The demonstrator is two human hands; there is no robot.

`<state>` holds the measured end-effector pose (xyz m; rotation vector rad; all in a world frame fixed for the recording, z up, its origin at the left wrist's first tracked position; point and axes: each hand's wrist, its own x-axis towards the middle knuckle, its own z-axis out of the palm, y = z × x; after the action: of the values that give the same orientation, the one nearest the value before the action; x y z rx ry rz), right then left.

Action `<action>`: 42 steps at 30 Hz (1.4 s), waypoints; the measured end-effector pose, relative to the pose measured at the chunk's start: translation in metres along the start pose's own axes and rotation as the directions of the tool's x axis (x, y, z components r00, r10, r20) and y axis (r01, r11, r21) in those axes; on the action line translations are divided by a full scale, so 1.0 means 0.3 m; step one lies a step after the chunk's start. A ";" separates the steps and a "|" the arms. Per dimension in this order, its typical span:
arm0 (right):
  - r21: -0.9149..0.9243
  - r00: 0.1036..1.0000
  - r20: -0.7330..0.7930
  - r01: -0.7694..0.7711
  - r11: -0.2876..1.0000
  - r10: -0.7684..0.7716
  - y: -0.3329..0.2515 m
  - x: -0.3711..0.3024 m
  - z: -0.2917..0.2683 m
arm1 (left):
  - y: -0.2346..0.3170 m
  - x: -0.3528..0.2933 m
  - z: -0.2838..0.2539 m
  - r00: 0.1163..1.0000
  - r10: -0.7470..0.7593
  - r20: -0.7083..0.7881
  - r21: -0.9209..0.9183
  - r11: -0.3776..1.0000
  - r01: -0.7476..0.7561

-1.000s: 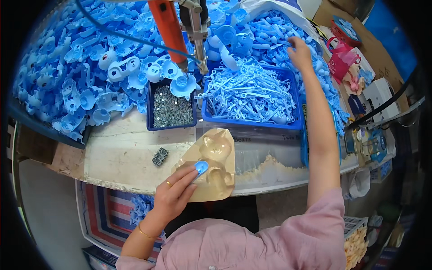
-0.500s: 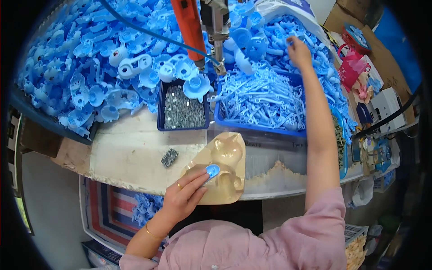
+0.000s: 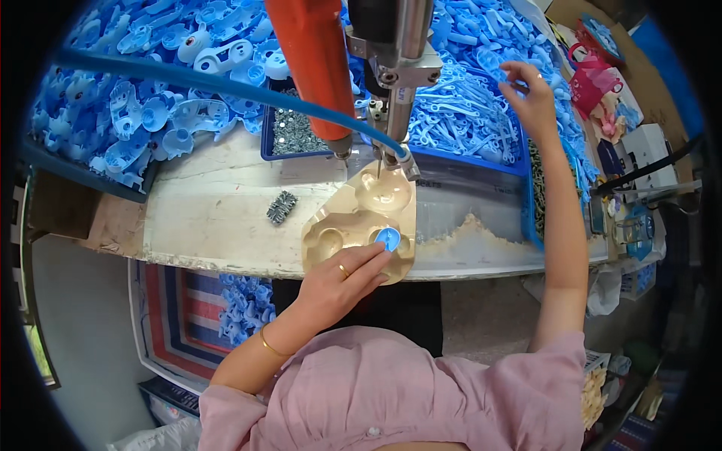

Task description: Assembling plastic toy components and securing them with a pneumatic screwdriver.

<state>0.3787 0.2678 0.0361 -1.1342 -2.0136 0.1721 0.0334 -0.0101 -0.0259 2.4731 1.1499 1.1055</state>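
Note:
My left hand [image 3: 342,284] is closed with its fingertips on a small blue oval plastic piece [image 3: 388,239], held at the lower right part of a tan moulded fixture [image 3: 353,219] with rounded hollows. My right hand [image 3: 532,101] is raised at the right, fingers bent and apart, over the edge of the heap of blue plastic parts [image 3: 470,34]. No part shows between its fingers; a pale blue piece lies close to the fingertips. An orange power screwdriver [image 3: 312,68] with a metal screw-feed head [image 3: 397,113] hangs over the fixture's far end.
A dark blue tray of small metal screws [image 3: 297,135] stands beyond the fixture, beside a blue bin of slender blue parts [image 3: 466,113]. A small dark clump of metal pieces [image 3: 281,207] lies left of the fixture. A blue hose [image 3: 218,89] crosses above. A green-filled tray [image 3: 536,199] sits right.
My right hand has drawn back from the heap and its fingers have spread. My left hand and the blue piece have shifted right. The screwdriver looks larger and lower in view.

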 end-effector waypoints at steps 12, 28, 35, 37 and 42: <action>0.251 0.964 0.120 -0.261 0.932 0.237 -0.519 -0.382 -0.008 | 0.021 -0.018 0.055 0.997 -0.071 -0.024 0.117 0.990 0.073; 0.192 0.875 0.278 0.352 0.916 -0.395 -0.848 -0.498 0.370 | -0.038 -0.125 -0.139 0.951 0.062 -0.303 0.154 0.988 -0.015; 0.200 0.779 0.473 0.360 0.911 -0.411 -0.856 -0.493 0.398 | -0.424 0.039 -0.296 0.895 -0.210 -0.393 0.306 0.888 0.343; 0.141 0.810 0.439 0.365 0.920 -0.388 -0.897 -0.463 0.381 | -0.610 0.120 -0.378 0.930 -0.084 -0.357 0.509 0.818 0.268; 0.210 0.890 0.308 0.280 0.937 -0.335 -0.924 -0.403 0.352 | -0.929 0.421 -0.504 0.949 0.014 -0.315 0.829 0.490 0.268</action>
<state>0.1555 0.0383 0.0252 -0.7022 -2.4081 0.3804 -0.1804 0.2515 0.0220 2.8269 2.4696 0.9758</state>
